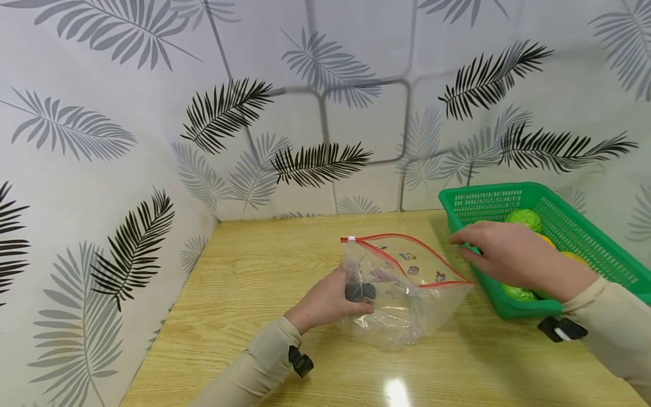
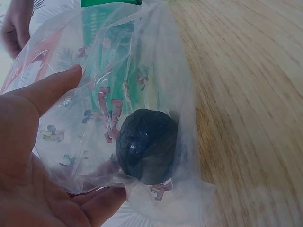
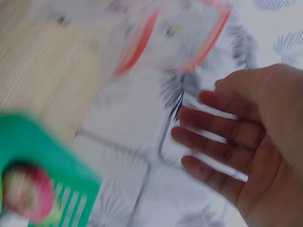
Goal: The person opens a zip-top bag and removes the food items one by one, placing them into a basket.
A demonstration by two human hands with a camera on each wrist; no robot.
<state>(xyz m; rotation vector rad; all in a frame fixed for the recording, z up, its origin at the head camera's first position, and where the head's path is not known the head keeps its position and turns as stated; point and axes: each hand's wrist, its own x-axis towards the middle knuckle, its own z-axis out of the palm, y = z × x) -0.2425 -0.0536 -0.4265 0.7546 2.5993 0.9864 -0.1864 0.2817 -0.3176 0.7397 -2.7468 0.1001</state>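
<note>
A clear plastic zip bag (image 1: pixel 402 319) with a red zip edge and small printed figures stands on the table, its mouth gaping toward the right. My left hand (image 1: pixel 328 299) holds the bag's left side, thumb on the near side and fingers behind. Inside the bag, low down, lies a dark, shiny, rounded thing (image 2: pixel 147 146), which the left wrist view shows through the plastic. My right hand (image 1: pixel 513 254) is over the left part of a green basket (image 1: pixel 531 309), fingers loosely extended and holding nothing. In the right wrist view its fingers (image 3: pixel 213 142) are spread a little apart.
Green rounded pieces (image 1: pixel 524 219) and yellow ones (image 1: pixel 574 257) lie in the basket, partly hidden by my right arm. A pink-and-green piece (image 3: pixel 29 191) shows blurred in the right wrist view. Leaf-patterned cloth (image 1: pixel 305 124) hangs behind the wooden table (image 1: pixel 254 265).
</note>
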